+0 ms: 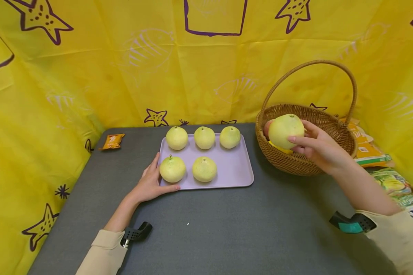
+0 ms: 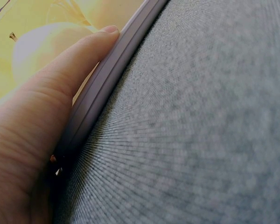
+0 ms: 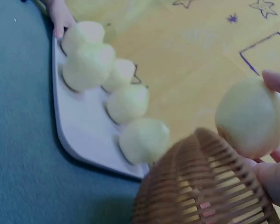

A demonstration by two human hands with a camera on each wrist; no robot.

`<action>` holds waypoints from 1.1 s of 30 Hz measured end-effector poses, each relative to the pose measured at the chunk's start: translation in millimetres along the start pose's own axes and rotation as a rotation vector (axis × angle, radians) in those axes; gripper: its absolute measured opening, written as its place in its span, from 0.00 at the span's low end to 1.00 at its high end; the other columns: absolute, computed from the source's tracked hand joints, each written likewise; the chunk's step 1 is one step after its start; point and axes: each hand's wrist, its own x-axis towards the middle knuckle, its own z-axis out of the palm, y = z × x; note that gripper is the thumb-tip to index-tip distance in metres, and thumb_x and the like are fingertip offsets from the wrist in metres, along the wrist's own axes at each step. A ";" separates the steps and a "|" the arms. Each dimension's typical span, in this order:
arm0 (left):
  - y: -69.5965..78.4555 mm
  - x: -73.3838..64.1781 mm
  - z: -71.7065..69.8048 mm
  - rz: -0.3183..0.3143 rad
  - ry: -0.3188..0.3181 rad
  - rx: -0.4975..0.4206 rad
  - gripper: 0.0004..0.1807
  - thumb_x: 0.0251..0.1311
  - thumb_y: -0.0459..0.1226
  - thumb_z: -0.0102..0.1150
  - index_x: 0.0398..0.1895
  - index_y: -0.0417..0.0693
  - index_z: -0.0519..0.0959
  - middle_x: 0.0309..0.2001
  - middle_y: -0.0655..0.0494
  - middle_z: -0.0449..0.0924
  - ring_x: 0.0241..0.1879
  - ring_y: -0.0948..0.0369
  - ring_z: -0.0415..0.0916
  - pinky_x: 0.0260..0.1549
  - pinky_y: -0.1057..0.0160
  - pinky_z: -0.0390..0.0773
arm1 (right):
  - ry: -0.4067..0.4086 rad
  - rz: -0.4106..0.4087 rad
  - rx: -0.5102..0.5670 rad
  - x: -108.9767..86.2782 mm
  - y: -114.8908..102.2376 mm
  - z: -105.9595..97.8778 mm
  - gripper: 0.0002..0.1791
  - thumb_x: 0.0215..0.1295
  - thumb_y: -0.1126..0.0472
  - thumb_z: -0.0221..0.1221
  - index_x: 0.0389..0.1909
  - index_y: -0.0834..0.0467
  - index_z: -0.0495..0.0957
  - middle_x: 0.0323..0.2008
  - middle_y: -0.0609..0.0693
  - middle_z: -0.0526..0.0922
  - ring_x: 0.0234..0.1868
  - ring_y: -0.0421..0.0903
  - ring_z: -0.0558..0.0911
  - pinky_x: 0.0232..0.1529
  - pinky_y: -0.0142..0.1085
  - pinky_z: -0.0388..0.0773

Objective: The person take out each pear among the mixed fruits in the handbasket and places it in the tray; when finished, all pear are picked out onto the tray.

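My right hand (image 1: 316, 147) holds a round, pale yellow-green pear (image 1: 285, 131) above the left part of a wicker basket (image 1: 306, 168), thumb on the near side. In the right wrist view, the held pear (image 3: 252, 116) is beside the basket's woven edge. My left hand (image 1: 151, 183) rests against the front left corner of a lilac tray (image 1: 234, 168). Its thumb (image 2: 79, 60) lies straight along the front rim, touching it; its other fingers are along the left side. Several similar pears stand on the tray, including a back one (image 1: 204, 138) and a front one (image 1: 204, 169).
Inside the basket, a reddish fruit (image 1: 267, 128) and something yellow (image 1: 281, 148) show partly behind the held pear. The basket's tall handle (image 1: 316, 63) arches overhead. A small orange packet (image 1: 113, 141) lies at the back left. Printed bags (image 1: 395, 183) are at the right.
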 end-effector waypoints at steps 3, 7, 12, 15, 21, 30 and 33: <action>0.1 0.0 -0.3 -0.004 -0.003 0.000 0.60 0.45 0.59 0.72 0.77 0.46 0.52 0.77 0.39 0.29 0.73 0.35 0.36 0.63 0.31 0.41 | -0.033 -0.023 0.061 0.8 2.2 6.9 0.28 0.69 0.73 0.51 0.67 0.56 0.57 0.56 0.52 0.71 0.51 0.46 0.79 0.48 0.35 0.78; 0.5 0.1 -0.7 -0.009 -0.003 0.001 0.61 0.45 0.60 0.72 0.77 0.46 0.51 0.77 0.39 0.29 0.73 0.36 0.36 0.63 0.31 0.41 | -0.062 -0.033 0.071 1.7 3.7 18.1 0.26 0.70 0.72 0.51 0.66 0.57 0.59 0.56 0.53 0.72 0.52 0.46 0.78 0.50 0.36 0.77; 0.8 -0.5 -0.9 -0.016 -0.004 0.004 0.61 0.45 0.60 0.72 0.77 0.46 0.51 0.77 0.40 0.29 0.73 0.36 0.36 0.63 0.31 0.40 | -0.061 -0.004 0.008 1.2 6.2 34.8 0.31 0.68 0.71 0.54 0.69 0.57 0.56 0.61 0.53 0.60 0.53 0.45 0.77 0.51 0.34 0.76; 0.7 -0.7 -1.0 -0.017 -0.004 0.005 0.61 0.45 0.60 0.72 0.77 0.46 0.51 0.77 0.39 0.29 0.73 0.35 0.36 0.63 0.31 0.40 | -0.067 0.034 -0.037 -0.3 7.9 44.8 0.39 0.67 0.70 0.56 0.74 0.58 0.48 0.63 0.53 0.56 0.54 0.44 0.75 0.52 0.33 0.75; 0.4 -0.8 -1.5 -0.014 -0.004 0.004 0.61 0.45 0.60 0.72 0.77 0.46 0.51 0.77 0.39 0.29 0.73 0.36 0.36 0.63 0.31 0.40 | -0.065 0.083 -0.153 -1.6 16.7 61.6 0.40 0.65 0.68 0.60 0.74 0.59 0.50 0.54 0.52 0.74 0.50 0.42 0.78 0.51 0.30 0.74; 0.4 -0.7 -1.4 -0.010 -0.009 0.006 0.60 0.45 0.60 0.72 0.77 0.47 0.51 0.77 0.39 0.29 0.73 0.36 0.35 0.63 0.31 0.41 | -0.139 0.064 -0.247 4.8 40.5 68.2 0.35 0.64 0.67 0.60 0.70 0.62 0.56 0.51 0.53 0.80 0.51 0.45 0.78 0.56 0.32 0.69; 0.1 -0.3 -1.2 -0.013 -0.009 0.007 0.61 0.45 0.60 0.72 0.77 0.47 0.50 0.77 0.40 0.28 0.73 0.36 0.35 0.63 0.31 0.41 | -0.132 0.070 -0.252 7.8 50.7 68.0 0.35 0.64 0.67 0.61 0.69 0.61 0.57 0.51 0.53 0.80 0.51 0.45 0.78 0.56 0.33 0.69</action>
